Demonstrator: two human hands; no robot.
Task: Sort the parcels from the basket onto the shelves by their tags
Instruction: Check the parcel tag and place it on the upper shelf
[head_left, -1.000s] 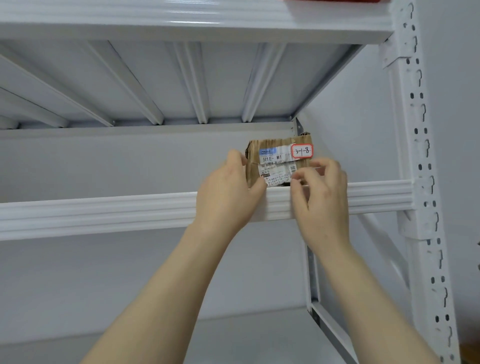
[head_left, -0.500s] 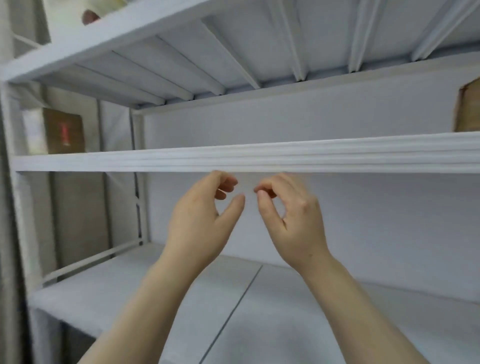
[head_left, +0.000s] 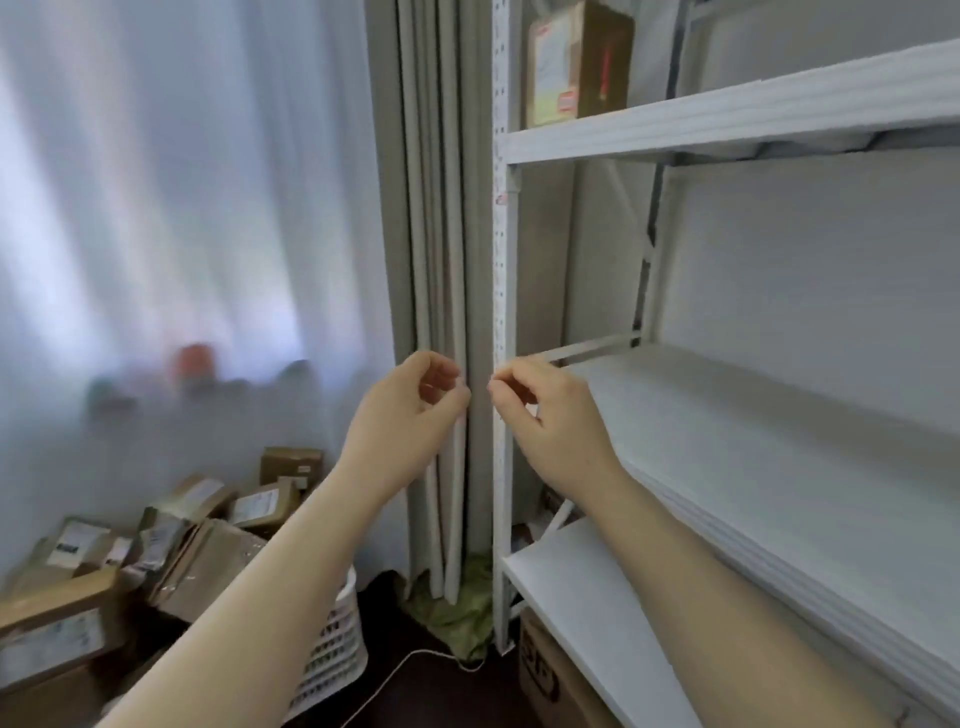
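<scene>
Both grips are empty. The left grip (head_left: 410, 410) and right grip (head_left: 545, 415) hang side by side in front of the post (head_left: 501, 260), fingers loosely curled, nothing between them. The parcels (head_left: 197, 525) lie heaped at lower left beside the basket (head_left: 332, 644), well apart from either grip. My left forearm hides most of the basket, so I cannot tell what is in it. One box (head_left: 576, 62) stands at the left end of the upper shelf (head_left: 779, 98).

My main worry is the heap. The parcels lean on one another at loose angles, and pulling a low one out would likely slide the rest. From here the tags are too blurred to read, so a hasty pick could end up on the wrong shelf. The right grip is just beside the post, so a quick swing down could knock it. A cable (head_left: 400, 667) on the floor by the basket might snag a foot.
</scene>
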